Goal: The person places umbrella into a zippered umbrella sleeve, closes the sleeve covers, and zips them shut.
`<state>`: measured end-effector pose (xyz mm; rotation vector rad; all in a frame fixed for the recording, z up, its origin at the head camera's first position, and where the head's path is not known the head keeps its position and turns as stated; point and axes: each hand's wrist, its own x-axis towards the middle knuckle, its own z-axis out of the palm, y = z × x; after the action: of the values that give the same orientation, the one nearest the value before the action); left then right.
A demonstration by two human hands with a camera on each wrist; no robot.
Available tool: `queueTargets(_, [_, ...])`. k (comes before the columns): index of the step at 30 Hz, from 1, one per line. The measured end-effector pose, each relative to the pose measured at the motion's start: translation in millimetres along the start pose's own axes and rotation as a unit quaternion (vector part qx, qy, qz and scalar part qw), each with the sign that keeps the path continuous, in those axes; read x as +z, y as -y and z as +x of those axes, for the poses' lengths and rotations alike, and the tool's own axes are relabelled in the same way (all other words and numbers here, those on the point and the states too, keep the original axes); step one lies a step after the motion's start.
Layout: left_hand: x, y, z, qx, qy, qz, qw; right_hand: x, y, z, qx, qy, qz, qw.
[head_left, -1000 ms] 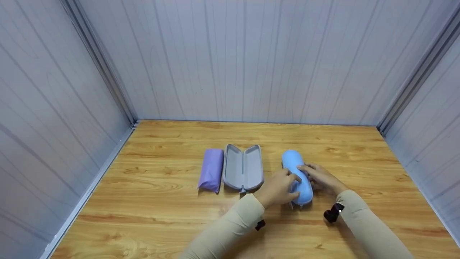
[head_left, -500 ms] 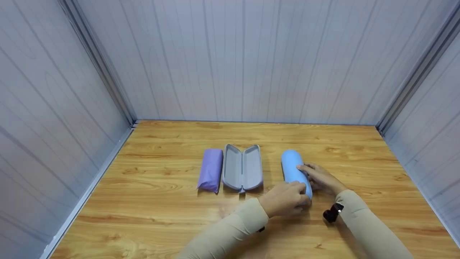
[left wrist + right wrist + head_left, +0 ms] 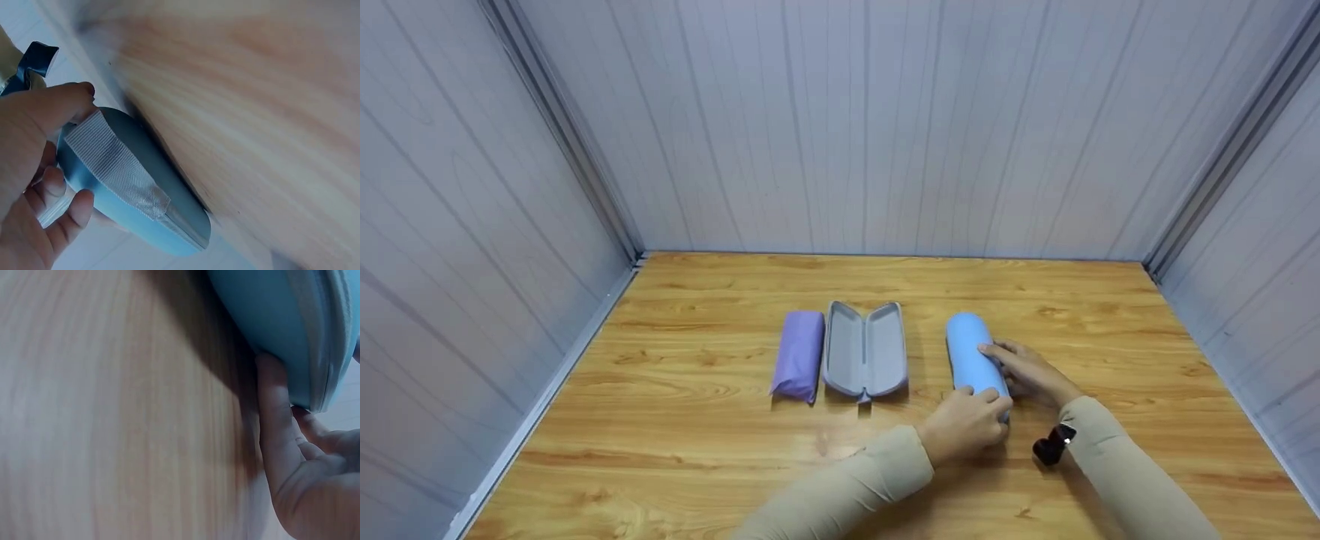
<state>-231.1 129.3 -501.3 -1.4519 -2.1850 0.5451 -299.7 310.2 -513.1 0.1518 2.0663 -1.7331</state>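
Observation:
A blue zip-up glasses case (image 3: 971,349) lies closed on the wooden table, its long side pointing away from me. My left hand (image 3: 966,424) holds its near end with curled fingers; whether a zip pull is between them cannot be made out. In the left wrist view a grey ribbed fabric strip (image 3: 121,163) runs along the case, with a fingertip at its end. From the right side my right hand (image 3: 1031,375) grips the case, thumb on top and other fingers along its side. The right wrist view shows the zip seam (image 3: 329,343) near those fingers.
Left of the blue case, a grey glasses case (image 3: 885,349) lies spread open with both halves facing up. Beside it is a purple wrapped packet (image 3: 800,352). Pale panel walls (image 3: 870,135) enclose the wooden table (image 3: 675,450) at the back and sides.
My left hand has shifted from the left side of the blue case round to its near end, its fingers now closer together. My right hand keeps its hold, and the case stays put.

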Motion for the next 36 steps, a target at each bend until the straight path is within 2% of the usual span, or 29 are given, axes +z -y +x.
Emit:
queueTargets(8, [-1.6, 2.6, -2.2, -0.001, -0.009, -0.012, 0.9999, 0.9, 2, -1, -0.011, 0.002, -0.012, 1.0])
queueTargets(17, [-3.4, 5.5, -4.4, 0.017, -0.015, -0.021, 0.9995, 5.6, 3, -4, -0.012, -0.018, -0.069, 0.997])
queueTargets(21, [-3.9, 5.9, -4.5, 0.026, -0.011, -0.027, 0.9992, 6.8, 4, -4, -0.014, -0.014, -0.095, 0.995])
queueTargets(36, [-1.8, 9.2, -10.1, 0.039, -0.025, -0.052, 0.9976, 7.2, 5, -3, -0.029, -0.005, -0.11, 0.994])
